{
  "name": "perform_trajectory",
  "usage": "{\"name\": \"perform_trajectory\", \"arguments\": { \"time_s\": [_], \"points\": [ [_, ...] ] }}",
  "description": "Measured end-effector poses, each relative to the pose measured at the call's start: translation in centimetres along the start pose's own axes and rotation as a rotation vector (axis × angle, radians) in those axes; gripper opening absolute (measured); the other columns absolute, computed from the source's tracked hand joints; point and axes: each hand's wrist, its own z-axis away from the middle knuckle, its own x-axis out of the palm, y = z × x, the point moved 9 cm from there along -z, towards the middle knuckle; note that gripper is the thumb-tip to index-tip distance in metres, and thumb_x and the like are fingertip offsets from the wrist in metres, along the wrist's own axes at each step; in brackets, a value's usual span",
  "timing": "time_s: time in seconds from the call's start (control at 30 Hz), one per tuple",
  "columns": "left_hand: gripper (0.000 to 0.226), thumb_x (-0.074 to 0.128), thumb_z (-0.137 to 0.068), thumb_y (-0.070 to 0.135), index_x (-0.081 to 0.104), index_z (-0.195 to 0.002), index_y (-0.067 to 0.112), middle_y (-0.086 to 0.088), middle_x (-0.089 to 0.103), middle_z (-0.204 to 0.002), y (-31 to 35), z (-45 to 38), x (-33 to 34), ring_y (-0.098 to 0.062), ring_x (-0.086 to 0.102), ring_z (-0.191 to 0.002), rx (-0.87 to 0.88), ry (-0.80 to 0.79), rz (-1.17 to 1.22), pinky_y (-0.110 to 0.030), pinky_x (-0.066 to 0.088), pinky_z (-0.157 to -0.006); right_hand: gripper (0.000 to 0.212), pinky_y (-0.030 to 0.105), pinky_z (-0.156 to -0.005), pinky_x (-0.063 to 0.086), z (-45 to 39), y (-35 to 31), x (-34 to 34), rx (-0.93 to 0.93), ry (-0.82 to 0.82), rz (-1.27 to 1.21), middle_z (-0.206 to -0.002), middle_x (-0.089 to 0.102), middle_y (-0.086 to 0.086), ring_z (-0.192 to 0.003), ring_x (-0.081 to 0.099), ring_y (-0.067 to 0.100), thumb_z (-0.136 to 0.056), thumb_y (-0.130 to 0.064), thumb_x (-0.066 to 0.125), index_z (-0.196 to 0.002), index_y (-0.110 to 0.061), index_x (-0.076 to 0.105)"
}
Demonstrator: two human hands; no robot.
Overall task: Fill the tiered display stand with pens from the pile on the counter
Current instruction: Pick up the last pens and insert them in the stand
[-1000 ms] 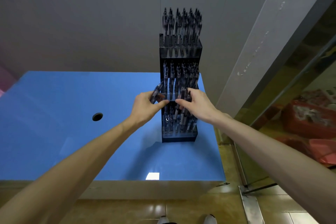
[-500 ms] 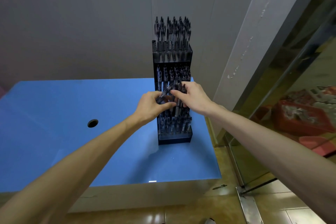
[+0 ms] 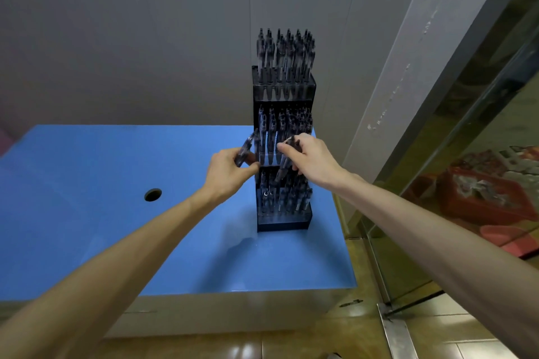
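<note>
Loading middle tier of display stand (image 3: 283,154): right hand (image 3: 313,162) pinches pen (image 3: 287,159) over slot; left hand (image 3: 230,172) left of stand grips spare pens (image 3: 246,148), ready to feed.

Both bare arms extended forward, hands close together at mid-height.

Left hand (image 3: 230,167): fingers curled, thumb pointing right, gripping a small bundle of dark pens (image 3: 246,150) that sticks up and tilts left. Right hand (image 3: 310,159): back facing up, fingers curled downward, pinching one dark pen (image 3: 284,165). The two hands are near each other, not touching.
</note>
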Motion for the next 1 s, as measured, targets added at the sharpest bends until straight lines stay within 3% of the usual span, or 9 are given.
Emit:
{"name": "perform_trajectory", "arguments": {
  "time_s": [0.07, 0.13, 0.33, 0.53, 0.63, 0.7, 0.77, 0.87, 1.0],
  "points": [
    [0.015, 0.075, -0.083, 0.031, 0.072, -0.070, 0.026, 0.010, 0.041, -0.049, -0.5, 0.2, -0.4, -0.012, 0.027, -0.050, -0.027, 0.007, 0.011, -0.029, 0.030, -0.054, 0.048, 0.047, -0.068, 0.057, -0.4, 1.0, -0.1, 0.029, 0.024, 0.001, -0.075, 0.065, 0.023, -0.066, 0.066, 0.030, -0.104, -0.036, 0.055, -0.084, 0.007, 0.055],
    [0.017, 0.076, -0.083, 0.029, 0.072, -0.067, 0.025, 0.010, 0.034, -0.048, -0.8, 0.5, -0.3, -0.011, 0.024, -0.050, -0.041, 0.005, 0.038, -0.029, 0.028, -0.054, 0.044, 0.049, -0.070, 0.058, -0.8, 2.0, 0.0, 0.076, 0.032, 0.003, -0.075, 0.068, 0.021, -0.065, 0.068, 0.028, -0.102, -0.035, 0.058, -0.088, 0.006, 0.060],
    [0.015, 0.080, -0.086, 0.031, 0.075, -0.073, 0.025, 0.011, 0.031, -0.045, -2.3, 1.7, 1.6, -0.011, 0.023, -0.049, -0.084, -0.052, 0.071, -0.028, 0.027, -0.054, 0.016, 0.037, -0.072, 0.058, -1.0, 2.1, 0.6, 0.033, 0.039, 0.043, -0.080, 0.071, 0.002, -0.073, 0.068, 0.018, -0.096, -0.031, 0.069, -0.093, -0.016, 0.071],
    [0.009, 0.082, -0.081, 0.028, 0.075, -0.076, 0.030, 0.011, 0.046, -0.053, -3.4, 2.2, 3.4, -0.012, 0.032, -0.052, -0.082, -0.093, 0.009, -0.031, 0.034, -0.057, 0.018, 0.025, -0.073, 0.051, -0.9, 1.7, 0.9, -0.021, -0.003, 0.139, -0.083, 0.070, -0.003, -0.079, 0.065, 0.011, -0.089, -0.028, 0.078, -0.100, -0.015, 0.075],
    [0.005, 0.079, -0.077, 0.036, 0.074, -0.077, 0.033, -0.005, 0.065, -0.071, -3.9, 2.2, 3.7, -0.023, 0.051, -0.062, -0.085, -0.100, -0.063, -0.040, 0.046, -0.058, 0.022, 0.026, -0.074, 0.053, -0.8, 1.4, 1.1, -0.060, -0.015, 0.196, -0.085, 0.070, -0.002, -0.079, 0.065, 0.012, -0.088, -0.027, 0.079, -0.106, -0.016, 0.074],
    [0.009, 0.078, -0.080, 0.035, 0.075, -0.078, 0.027, -0.011, 0.057, -0.067, -4.0, 2.1, 3.9, -0.023, 0.043, -0.059, -0.065, -0.125, -0.153, -0.038, 0.037, -0.055, 0.018, 0.029, -0.077, 0.055, -0.8, 1.1, 1.8, -0.071, -0.066, 0.234, -0.085, 0.071, -0.002, -0.078, 0.065, 0.013, -0.091, -0.025, 0.076, -0.105, -0.015, 0.075],
    [0.014, 0.077, -0.081, 0.035, 0.075, -0.079, 0.021, -0.005, 0.046, -0.060, -4.1, 1.9, 4.0, -0.019, 0.033, -0.057, -0.049, -0.153, -0.239, -0.032, 0.029, -0.055, 0.016, 0.034, -0.080, 0.056, -0.9, 0.8, 2.7, -0.087, -0.139, 0.300, -0.089, 0.072, 0.000, -0.082, 0.066, 0.016, -0.095, -0.023, 0.070, -0.107, -0.013, 0.075],
    [0.018, 0.076, -0.079, 0.038, 0.075, -0.079, 0.021, -0.008, 0.061, -0.068, -4.7, 1.5, 4.4, -0.019, 0.038, -0.058, -0.070, -0.200, -0.299, -0.031, 0.032, -0.054, 0.020, 0.034, -0.081, 0.053, -1.0, 0.1, 3.3, -0.092, -0.212, 0.379, -0.097, 0.070, 0.004, -0.090, 0.065, 0.023, -0.099, -0.018, 0.062, -0.115, -0.009, 0.070],
    [0.012, 0.079, -0.079, 0.035, 0.076, -0.078, 0.023, -0.004, 0.069, -0.072, -5.3, 1.5, 5.2, -0.021, 0.046, -0.059, -0.119, -0.244, -0.273, -0.030, 0.037, -0.055, 0.012, 0.032, -0.071, 0.045, -1.7, -0.5, 2.4, -0.073, -0.186, 0.382, -0.081, 0.059, -0.003, -0.083, 0.059, 0.023, -0.099, -0.016, 0.060, -0.109, -0.009, 0.062]
  ]
}}
